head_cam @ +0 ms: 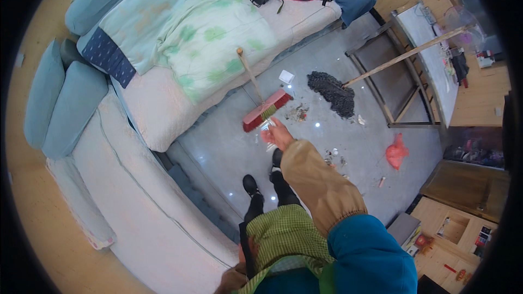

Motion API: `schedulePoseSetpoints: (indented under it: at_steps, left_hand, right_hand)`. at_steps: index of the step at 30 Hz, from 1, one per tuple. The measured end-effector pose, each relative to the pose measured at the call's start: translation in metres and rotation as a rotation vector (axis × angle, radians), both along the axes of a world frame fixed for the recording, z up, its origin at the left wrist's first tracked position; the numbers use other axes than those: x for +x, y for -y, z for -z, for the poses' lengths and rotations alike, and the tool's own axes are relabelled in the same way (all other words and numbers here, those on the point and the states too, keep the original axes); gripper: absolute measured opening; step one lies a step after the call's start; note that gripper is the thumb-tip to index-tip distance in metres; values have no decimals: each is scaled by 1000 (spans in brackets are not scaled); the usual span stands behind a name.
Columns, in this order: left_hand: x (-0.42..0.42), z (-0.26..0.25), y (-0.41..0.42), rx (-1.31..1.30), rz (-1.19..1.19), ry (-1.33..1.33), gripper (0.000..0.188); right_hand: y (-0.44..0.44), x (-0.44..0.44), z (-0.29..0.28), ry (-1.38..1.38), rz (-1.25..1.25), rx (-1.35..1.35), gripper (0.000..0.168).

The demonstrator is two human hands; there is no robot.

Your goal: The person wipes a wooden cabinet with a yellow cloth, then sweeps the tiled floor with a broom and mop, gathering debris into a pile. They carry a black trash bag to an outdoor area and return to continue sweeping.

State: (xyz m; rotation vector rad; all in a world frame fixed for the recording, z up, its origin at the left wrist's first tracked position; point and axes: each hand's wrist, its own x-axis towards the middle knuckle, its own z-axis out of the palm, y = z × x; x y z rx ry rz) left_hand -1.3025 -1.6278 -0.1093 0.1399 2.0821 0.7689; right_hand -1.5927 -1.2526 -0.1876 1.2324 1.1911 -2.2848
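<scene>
My right hand (281, 135) is stretched forward over the tiled floor, its fingers closed on a piece of transparent plastic (268, 123). Just beyond it is a broom (266, 110) with a red and green head, its wooden handle rising toward the sofa. Small litter (299, 113) lies in a pile right of the broom head. Farther right a dark grey mop (333, 93) rests on the floor, its long pole slanting over the table. Only a sliver of my left hand (242, 255) shows low in the view, beside a narrow black thing; its grip is hidden.
A sofa (143, 118) with pale covers runs along the left and back. A metal-framed table (425, 45) stands at right. A red plastic bag (396, 152), more litter (336, 156) and a white paper piece (286, 76) lie on the floor. Wooden cabinets (437, 228) fill the lower right.
</scene>
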Motion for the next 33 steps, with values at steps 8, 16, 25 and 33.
schedulePoseSetpoints:
  at_steps: [8,16,25,33]
  left_hand:
    - [5,4,-43,-216,21,-19,40]
    - [-14,9,-82,-220,-25,140,38]
    - [-83,40,-126,-245,-51,87,36]
    - [-130,48,-158,-239,-29,114,34]
  right_hand:
    - [-30,-205,84,-207,166,212,54]
    - [-66,-247,116,-203,368,-182,51]
    - [-78,-34,74,-234,186,-245,17]
    - [-166,108,17,210,-903,638,57]
